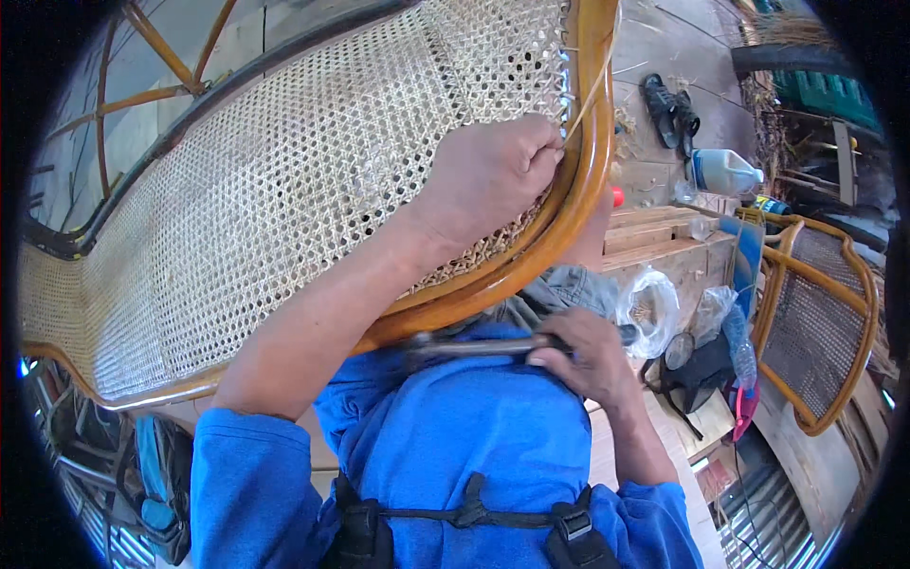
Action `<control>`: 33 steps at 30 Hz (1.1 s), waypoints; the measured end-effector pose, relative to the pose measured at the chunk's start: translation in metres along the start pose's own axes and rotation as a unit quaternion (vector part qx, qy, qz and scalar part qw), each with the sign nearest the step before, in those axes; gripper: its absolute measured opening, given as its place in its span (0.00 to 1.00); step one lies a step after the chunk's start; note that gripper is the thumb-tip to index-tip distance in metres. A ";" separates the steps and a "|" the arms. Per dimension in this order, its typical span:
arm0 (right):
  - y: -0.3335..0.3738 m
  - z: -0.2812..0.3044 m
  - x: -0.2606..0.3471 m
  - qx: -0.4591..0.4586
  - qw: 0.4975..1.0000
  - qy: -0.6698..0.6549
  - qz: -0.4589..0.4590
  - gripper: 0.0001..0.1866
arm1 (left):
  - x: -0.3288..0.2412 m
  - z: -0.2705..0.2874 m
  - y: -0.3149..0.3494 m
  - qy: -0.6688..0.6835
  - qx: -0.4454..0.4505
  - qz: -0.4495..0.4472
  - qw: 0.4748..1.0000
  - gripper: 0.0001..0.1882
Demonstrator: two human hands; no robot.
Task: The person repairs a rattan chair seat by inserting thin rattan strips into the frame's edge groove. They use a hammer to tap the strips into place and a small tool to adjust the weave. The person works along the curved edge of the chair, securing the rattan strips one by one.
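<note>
A large woven cane panel (284,218) in a glossy bent rattan frame (569,213) lies across my lap. My left hand (502,166) is closed in a fist on the weave, against the frame's right inner edge. What its fingers grip is hidden. A loose cane strand (599,85) runs over the frame toward this fist. My right hand (583,356) is wrapped round the handle of a hammer (474,348) in front of my blue shirt, below the frame. The hammer's head, pointing left, is smeared by motion.
On the right are a wooden crate (664,242), a clear plastic bag (649,308), a white jug (725,172) and black sandals (671,112). Another cane-and-rattan piece (815,313) leans farther right. A blue-and-black backpack (161,488) lies lower left; rattan poles (156,47) stand upper left.
</note>
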State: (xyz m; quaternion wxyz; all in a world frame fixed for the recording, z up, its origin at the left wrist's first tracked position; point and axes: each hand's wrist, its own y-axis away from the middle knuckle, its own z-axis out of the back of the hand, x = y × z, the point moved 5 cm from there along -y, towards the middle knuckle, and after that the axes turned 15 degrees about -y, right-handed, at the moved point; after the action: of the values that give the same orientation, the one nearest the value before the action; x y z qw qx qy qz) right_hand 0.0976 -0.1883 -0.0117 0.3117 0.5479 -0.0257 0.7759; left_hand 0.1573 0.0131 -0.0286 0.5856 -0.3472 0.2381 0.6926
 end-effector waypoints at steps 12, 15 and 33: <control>0.048 0.087 0.012 -0.271 0.937 -0.122 -0.182 0.14 | 0.001 -0.002 -0.001 -0.017 0.046 0.043 0.998 0.10; 0.027 0.107 0.049 -0.218 0.964 0.069 -0.135 0.11 | 0.010 0.007 -0.005 0.026 0.096 0.023 0.995 0.12; -0.053 0.067 0.138 -0.055 0.920 0.326 -0.213 0.12 | 0.084 0.030 -0.028 0.120 -0.034 0.037 0.991 0.17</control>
State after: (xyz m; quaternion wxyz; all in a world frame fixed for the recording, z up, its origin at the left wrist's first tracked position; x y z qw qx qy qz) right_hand 0.1518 -0.1087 0.1184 0.4900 0.2395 0.1520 0.8243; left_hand 0.1726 0.0956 -0.0710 0.5144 -0.4386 0.2962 0.6748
